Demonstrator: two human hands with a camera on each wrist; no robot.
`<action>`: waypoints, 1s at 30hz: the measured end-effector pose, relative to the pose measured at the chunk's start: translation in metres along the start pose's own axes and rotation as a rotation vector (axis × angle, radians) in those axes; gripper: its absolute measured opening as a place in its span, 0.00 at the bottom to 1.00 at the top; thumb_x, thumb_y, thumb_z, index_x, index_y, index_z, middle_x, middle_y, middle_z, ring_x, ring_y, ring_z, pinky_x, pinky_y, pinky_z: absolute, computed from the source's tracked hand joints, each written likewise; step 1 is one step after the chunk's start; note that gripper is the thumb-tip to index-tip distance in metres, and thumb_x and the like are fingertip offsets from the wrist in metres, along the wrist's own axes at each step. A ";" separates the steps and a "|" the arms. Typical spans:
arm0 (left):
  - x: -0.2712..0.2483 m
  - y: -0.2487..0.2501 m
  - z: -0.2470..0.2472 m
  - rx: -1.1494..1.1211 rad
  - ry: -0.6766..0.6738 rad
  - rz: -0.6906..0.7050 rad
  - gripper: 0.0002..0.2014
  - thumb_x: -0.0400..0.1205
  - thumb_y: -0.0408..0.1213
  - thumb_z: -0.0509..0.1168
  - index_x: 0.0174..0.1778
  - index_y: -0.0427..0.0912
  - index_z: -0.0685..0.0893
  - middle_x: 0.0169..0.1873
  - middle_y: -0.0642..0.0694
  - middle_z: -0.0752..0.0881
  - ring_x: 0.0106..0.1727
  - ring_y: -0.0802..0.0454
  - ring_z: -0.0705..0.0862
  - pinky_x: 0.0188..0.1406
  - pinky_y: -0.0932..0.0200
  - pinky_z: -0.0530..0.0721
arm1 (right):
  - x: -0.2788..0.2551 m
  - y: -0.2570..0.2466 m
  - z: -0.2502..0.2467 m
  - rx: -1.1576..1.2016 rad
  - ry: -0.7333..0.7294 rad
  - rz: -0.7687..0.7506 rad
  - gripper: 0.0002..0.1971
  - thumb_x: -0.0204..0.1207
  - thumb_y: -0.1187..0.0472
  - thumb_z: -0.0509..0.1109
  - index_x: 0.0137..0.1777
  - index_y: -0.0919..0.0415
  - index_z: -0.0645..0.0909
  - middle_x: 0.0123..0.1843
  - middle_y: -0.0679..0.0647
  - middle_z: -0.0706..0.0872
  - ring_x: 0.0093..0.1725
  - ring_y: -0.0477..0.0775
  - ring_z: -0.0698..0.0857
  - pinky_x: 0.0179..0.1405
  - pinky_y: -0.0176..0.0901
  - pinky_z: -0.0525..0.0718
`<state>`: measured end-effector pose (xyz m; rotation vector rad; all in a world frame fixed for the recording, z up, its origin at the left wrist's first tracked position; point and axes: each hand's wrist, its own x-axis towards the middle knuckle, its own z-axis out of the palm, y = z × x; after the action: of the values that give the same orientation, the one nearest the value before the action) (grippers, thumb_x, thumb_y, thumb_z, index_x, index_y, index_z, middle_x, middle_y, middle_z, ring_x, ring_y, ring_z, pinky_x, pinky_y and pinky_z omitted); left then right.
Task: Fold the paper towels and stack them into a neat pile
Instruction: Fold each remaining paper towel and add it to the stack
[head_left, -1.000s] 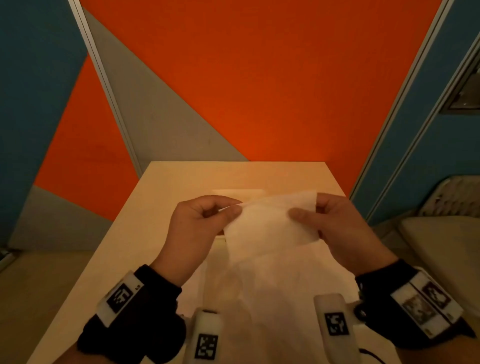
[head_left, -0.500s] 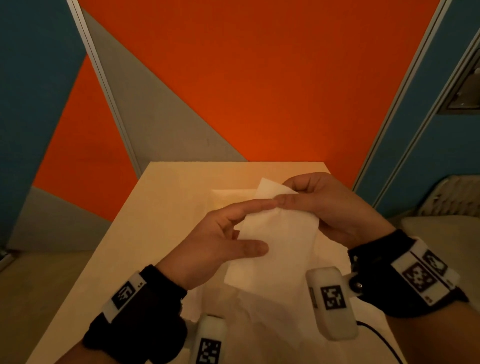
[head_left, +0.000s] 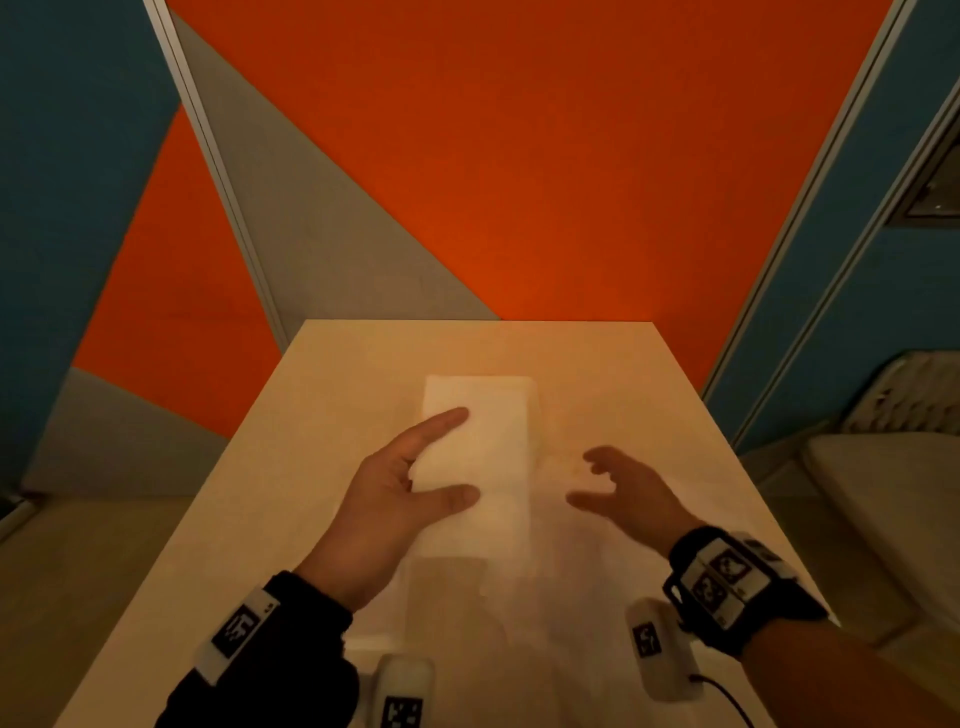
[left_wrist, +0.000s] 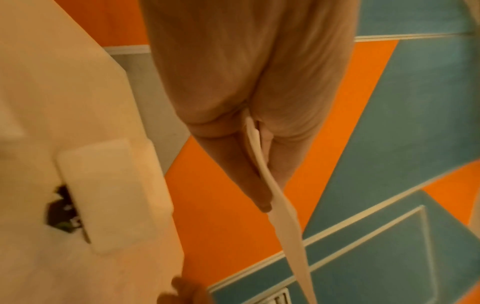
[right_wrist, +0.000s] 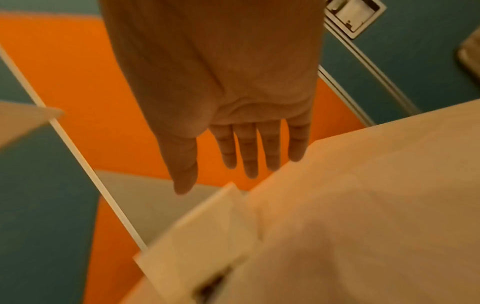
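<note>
A white folded paper towel hangs over the far middle of the table, pinched by my left hand with thumb and forefinger on top. In the left wrist view it shows edge-on between the fingers, as a thin strip. A pile of folded towels peeks out behind its far right corner and shows as a white block on the table. My right hand hovers to the right of the towel, fingers spread and relaxed, holding nothing.
Loose unfolded sheets lie on the pale table near its front edge, between my wrists. An orange, grey and blue wall stands right behind the table. A beige seat is off to the right.
A second ago both hands pinched the towel while folding it. The right hand has let go and drawn off to the right. The left hand has carried the folded towel forward over the table.
</note>
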<state>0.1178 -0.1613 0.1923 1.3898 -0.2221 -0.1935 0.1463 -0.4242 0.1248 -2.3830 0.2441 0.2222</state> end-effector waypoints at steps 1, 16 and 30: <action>-0.001 -0.008 -0.007 0.002 0.054 -0.021 0.30 0.64 0.26 0.75 0.58 0.59 0.87 0.65 0.56 0.83 0.63 0.53 0.84 0.58 0.51 0.86 | 0.001 0.015 0.009 -0.120 -0.067 0.027 0.38 0.70 0.44 0.77 0.77 0.51 0.66 0.75 0.51 0.72 0.72 0.55 0.73 0.67 0.47 0.73; -0.028 -0.110 -0.105 0.610 0.241 -0.366 0.26 0.71 0.28 0.76 0.56 0.61 0.79 0.67 0.47 0.78 0.64 0.50 0.74 0.70 0.53 0.71 | -0.013 0.070 0.031 -0.559 -0.300 -0.059 0.56 0.64 0.45 0.80 0.83 0.37 0.44 0.86 0.45 0.39 0.85 0.55 0.43 0.81 0.59 0.50; -0.012 -0.124 -0.118 0.773 0.212 -0.279 0.30 0.69 0.25 0.77 0.61 0.54 0.76 0.66 0.44 0.78 0.61 0.53 0.73 0.63 0.63 0.68 | 0.004 0.072 0.014 -0.451 -0.253 0.059 0.38 0.81 0.43 0.63 0.85 0.52 0.49 0.86 0.50 0.51 0.84 0.51 0.53 0.82 0.42 0.50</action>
<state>0.1374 -0.0671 0.0505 2.1968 0.0943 -0.1970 0.1314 -0.4675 0.0675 -2.7565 0.1561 0.6627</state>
